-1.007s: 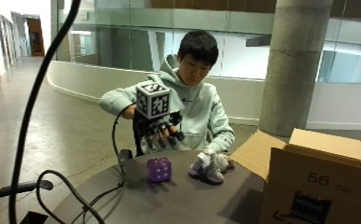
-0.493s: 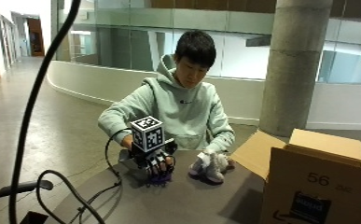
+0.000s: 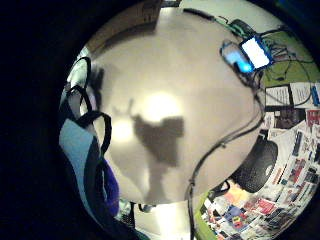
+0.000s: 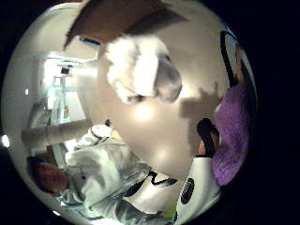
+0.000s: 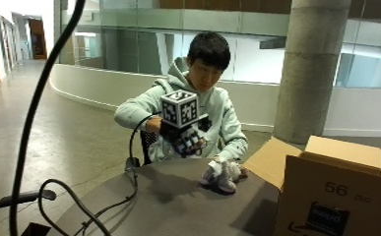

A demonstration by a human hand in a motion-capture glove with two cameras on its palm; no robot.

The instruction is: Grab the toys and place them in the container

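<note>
hand: gloved right hand (image 5: pixel 185 140) is up off the table (image 5: pixel 177 206), fingers curled round the purple toy (image 4: pixel 232 136)
nearby: fluffy white toy (image 5: pixel 221 174) beside the open cardboard box (image 5: pixel 328 196)
hidden: purple toy barely shows from outside

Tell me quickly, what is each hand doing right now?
Right hand: raised above the table, fingers holding the purple plush toy.
Bare hand: resting by the white plush toy.
</note>
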